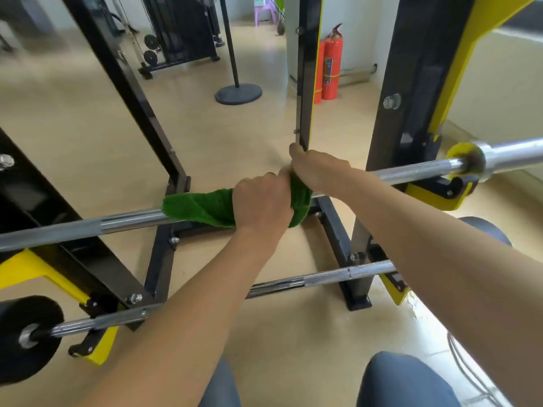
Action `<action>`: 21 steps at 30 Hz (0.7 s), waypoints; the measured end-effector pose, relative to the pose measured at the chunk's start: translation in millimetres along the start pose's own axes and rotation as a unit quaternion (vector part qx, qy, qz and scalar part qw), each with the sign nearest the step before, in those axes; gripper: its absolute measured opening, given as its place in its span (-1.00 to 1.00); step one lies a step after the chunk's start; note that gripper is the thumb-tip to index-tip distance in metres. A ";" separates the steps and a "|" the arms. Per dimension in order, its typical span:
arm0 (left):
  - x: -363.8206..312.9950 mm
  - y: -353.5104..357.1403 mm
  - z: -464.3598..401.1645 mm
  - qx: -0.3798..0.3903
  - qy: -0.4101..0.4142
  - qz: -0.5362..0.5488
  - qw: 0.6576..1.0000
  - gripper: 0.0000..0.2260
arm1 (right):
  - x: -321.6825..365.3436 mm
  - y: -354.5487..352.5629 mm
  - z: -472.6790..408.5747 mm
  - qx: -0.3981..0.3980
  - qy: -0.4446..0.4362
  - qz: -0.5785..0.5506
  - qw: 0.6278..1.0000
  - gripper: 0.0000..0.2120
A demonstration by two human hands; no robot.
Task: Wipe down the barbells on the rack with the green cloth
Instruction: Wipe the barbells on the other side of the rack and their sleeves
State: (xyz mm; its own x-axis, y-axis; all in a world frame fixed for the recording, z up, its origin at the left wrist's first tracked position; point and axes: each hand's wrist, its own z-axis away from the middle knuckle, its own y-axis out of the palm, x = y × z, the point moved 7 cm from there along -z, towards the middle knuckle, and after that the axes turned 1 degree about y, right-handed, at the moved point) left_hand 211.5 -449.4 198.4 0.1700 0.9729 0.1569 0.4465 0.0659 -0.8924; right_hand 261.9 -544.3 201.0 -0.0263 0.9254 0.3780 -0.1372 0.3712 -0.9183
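A green cloth is wrapped around the upper chrome barbell, which lies across the black and yellow rack. My left hand grips the cloth around the bar near its middle. Right beside it, my right hand grips the cloth's right end on the same bar. A tail of cloth lies along the bar to the left of my left hand. A second, lower barbell rests on the rack's lower hooks, with a black weight plate on its left end.
Two red fire extinguishers stand against the far wall. A round-based pole stands on the beige floor behind the rack. A weight machine is at the back left. My knees show at the bottom edge.
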 end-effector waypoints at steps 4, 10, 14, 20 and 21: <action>-25.7 7.7 -22.8 0.128 0.016 0.015 0.992 -0.94 | -4.4 -8.1 10.2 -0.024 -0.118 0.053 0.991 -0.62; -22.8 33.3 -32.9 0.521 -0.090 0.242 0.813 -0.77 | -49.9 -26.9 -0.9 0.029 -0.069 -0.005 0.997 -0.62; -28.5 35.2 -37.0 0.455 -0.068 0.221 0.860 -0.89 | -49.3 -28.7 -10.1 0.011 -0.083 0.018 0.996 -0.70; -48.0 11.4 -19.0 0.002 -0.007 -0.057 0.998 -0.83 | -49.7 -30.9 8.8 -0.010 -0.157 0.082 0.984 -0.57; -48.0 10.1 -17.7 -0.026 -0.011 -0.063 0.998 -0.80 | -57.7 -35.9 11.2 -0.020 -0.150 0.095 0.984 -0.55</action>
State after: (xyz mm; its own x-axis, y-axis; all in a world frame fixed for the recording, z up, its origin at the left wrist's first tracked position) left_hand 223.4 -499.3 189.3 0.0897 0.9624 0.2563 0.5077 0.1772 -0.8431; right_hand 257.2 -611.9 213.5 -0.3399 0.9163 0.2119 -0.0631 0.2026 -0.9772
